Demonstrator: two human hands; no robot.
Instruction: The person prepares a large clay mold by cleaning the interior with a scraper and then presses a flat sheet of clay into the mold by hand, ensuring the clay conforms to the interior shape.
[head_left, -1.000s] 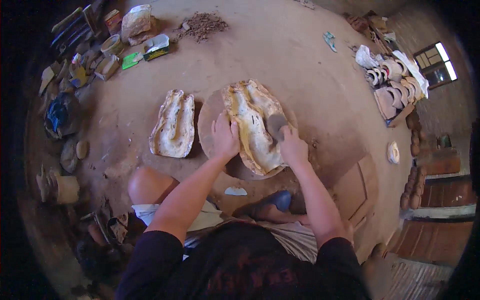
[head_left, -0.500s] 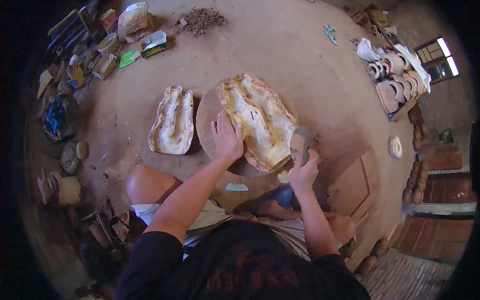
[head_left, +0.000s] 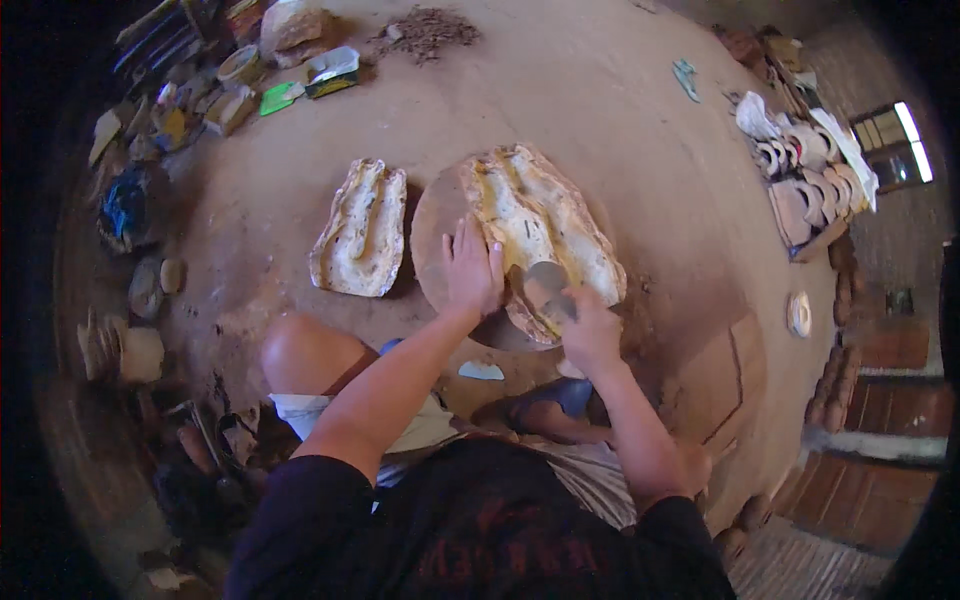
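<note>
A large cream plaster mould (head_left: 575, 225) with a rough brown rim and long hollows lies on a round brown board (head_left: 437, 215) in front of me. My left hand (head_left: 472, 268) rests against the mould's left edge, its fingers stretched out. My right hand (head_left: 592, 335) is closed round a flat, grey, blade-like scraper (head_left: 543, 286), which lies over the near end of the mould. Motion blurs the scraper, and its handle is hidden in my fist. A smaller plaster mould (head_left: 359, 235) of like shape lies on the ground to the left.
A pale half-round piece (head_left: 481, 371) lies close to my legs. Crumbled clay (head_left: 425, 35) is heaped at the far side. Tubs and stones crowd the left; curved clay pieces (head_left: 812, 195) are stacked at right. A flat brown slab (head_left: 715, 385) lies near my right knee.
My right hand has brought the scraper leftward from the mould's right edge to over its near end. My left hand stays by the left edge. The whole view has shifted slightly.
</note>
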